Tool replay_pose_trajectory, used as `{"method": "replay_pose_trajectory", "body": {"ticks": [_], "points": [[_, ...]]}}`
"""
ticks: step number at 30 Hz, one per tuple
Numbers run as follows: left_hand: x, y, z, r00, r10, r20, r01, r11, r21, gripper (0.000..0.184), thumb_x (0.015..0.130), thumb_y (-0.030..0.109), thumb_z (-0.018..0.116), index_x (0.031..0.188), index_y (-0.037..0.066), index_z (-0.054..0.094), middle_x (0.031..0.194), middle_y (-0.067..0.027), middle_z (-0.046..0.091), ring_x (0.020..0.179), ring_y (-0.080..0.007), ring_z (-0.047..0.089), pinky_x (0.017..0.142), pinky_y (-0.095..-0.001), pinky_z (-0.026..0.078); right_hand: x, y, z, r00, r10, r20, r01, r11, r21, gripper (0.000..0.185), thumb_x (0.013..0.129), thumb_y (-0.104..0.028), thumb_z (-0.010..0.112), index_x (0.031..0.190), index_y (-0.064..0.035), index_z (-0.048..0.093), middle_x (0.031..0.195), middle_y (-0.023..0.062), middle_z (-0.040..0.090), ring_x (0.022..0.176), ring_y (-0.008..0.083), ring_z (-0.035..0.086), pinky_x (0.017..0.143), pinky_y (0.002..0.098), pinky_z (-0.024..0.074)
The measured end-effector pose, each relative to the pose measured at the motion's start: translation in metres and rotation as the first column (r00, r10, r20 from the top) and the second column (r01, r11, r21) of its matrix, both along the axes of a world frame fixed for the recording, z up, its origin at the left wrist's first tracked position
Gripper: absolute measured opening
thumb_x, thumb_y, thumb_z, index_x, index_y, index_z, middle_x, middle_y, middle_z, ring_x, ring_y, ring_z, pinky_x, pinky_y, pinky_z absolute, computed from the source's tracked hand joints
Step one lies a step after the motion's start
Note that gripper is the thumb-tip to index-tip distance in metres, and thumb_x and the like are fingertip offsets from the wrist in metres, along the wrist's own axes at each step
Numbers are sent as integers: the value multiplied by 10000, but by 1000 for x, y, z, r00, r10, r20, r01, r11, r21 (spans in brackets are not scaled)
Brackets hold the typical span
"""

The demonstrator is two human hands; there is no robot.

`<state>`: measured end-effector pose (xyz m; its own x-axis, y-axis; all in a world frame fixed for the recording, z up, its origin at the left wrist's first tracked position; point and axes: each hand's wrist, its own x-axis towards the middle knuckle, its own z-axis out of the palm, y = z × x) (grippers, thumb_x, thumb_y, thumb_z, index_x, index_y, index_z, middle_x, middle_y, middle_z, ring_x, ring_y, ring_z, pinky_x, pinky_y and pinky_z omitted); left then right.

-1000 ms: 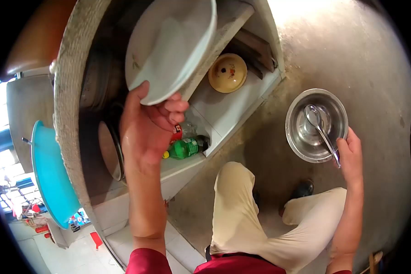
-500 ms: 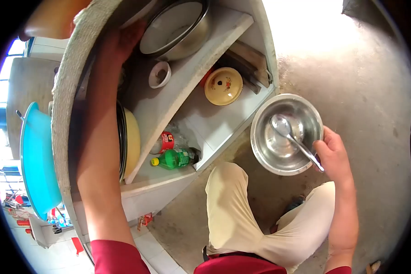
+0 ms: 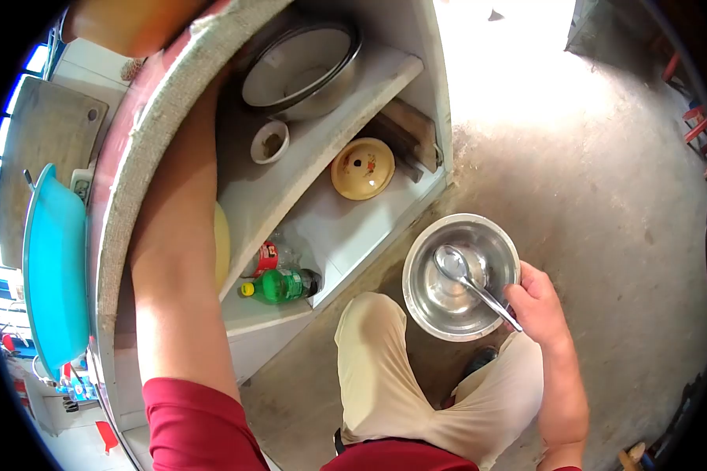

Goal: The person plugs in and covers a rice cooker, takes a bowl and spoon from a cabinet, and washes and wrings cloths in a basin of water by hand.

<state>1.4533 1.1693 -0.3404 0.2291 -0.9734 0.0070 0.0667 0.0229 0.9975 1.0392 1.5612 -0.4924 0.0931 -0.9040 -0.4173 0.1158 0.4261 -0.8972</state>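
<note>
My right hand point(image 3: 538, 302) is closed on the rim of a steel bowl point(image 3: 432, 302), thumb over the edge. Inside the bowl lies a metal spoon point(image 3: 483, 292), its handle reaching over the rim by my thumb. My left forearm goes deep into the upper shelf of a cupboard, and the hand itself is hidden behind the cupboard's edge. To the right of that arm, dark-rimmed stacked basins point(image 3: 310, 67) and a small white cup point(image 3: 270, 143) stand on the shelf point(image 3: 314, 153).
On the lower shelf are a yellow enamel bowl point(image 3: 373, 177), a green bottle point(image 3: 279, 286) and a red-labelled clear bottle point(image 3: 267, 257). A turquoise basin point(image 3: 59, 267) and a wooden board point(image 3: 43, 149) are at the left. The cupboard's rough edge point(image 3: 118, 212) borders my left arm.
The white basin my left hand held is out of that hand's earlier place, and the arm now reaches into the shelf. The steel bowl with the spoon has moved left and down in view.
</note>
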Motion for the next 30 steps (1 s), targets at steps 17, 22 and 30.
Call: {"method": "replay_pose_trajectory", "body": {"ticks": [17, 22, 30], "points": [[-48, 73, -34, 492, 351, 797, -221, 936, -275, 364, 901, 318, 566, 1147, 50, 564, 1092, -161, 604, 887, -278, 630, 762, -403, 520, 35, -54, 64, 997, 38, -67, -43, 996, -75, 211, 833, -43, 435, 990, 17, 564, 639, 30, 567, 380, 71, 475, 344, 212, 414], [-139, 240, -23, 780, -71, 622, 244, 950, -197, 362, 856, 340, 619, 1079, 55, 614, 1037, -120, 614, 879, -237, 626, 687, -366, 501, 36, -51, 48, 998, 25, -51, -28, 997, -70, 213, 842, -44, 433, 1007, 12, 556, 636, 35, 569, 377, 90, 475, 335, 223, 404], [-178, 382, -43, -29, -43, 999, 684, 728, 51, 439, 765, 263, 679, 1073, -31, 574, 810, -72, 534, 725, -180, 569, 518, -287, 489, 67, -57, 77, 990, 141, 0, -140, 985, -99, 204, 840, -29, 451, 988, 22, 583, 667, 44, 567, 461, 88, 499, 404, 243, 398]]}}
